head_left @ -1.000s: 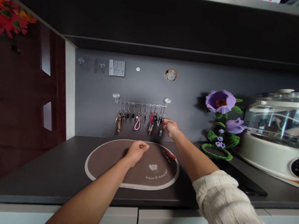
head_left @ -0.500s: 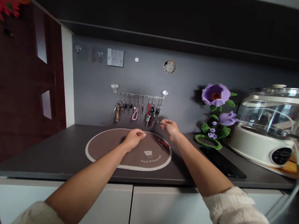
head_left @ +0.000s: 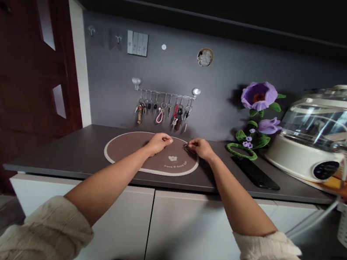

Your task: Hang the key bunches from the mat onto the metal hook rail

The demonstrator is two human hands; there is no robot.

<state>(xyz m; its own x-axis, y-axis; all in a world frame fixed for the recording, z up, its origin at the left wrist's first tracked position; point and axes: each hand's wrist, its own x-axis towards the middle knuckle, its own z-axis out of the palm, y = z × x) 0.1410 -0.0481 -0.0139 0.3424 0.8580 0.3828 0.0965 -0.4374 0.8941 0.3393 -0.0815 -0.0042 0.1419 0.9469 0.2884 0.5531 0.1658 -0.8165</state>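
Note:
Over the brown oval mat (head_left: pixel 122 155) on the dark counter, my left hand (head_left: pixel 159 142) is curled in a loose fist with thumb and forefinger pinched; what it holds, if anything, is hidden. At the mat's right edge my right hand (head_left: pixel 201 147) is lowered, its fingertips pinched on a small key (head_left: pixel 186 147) that lies there. Above both hands, a metal key rack (head_left: pixel 165 93) on the grey wall carries several hanging keys, one with a pink loop (head_left: pixel 159 116).
A black phone (head_left: pixel 255 173) lies flat right of the mat. Purple fabric flowers (head_left: pixel 259 95) stand by the wall, with a white cooker with a clear lid (head_left: pixel 321 132) beyond. A dark red door (head_left: pixel 19 77) is at left. White cabinet fronts (head_left: pixel 190 230) sit below.
My right hand left the keys on the rack and came down to the key on the mat. My left hand kept its fist. The view drew back and tilted down.

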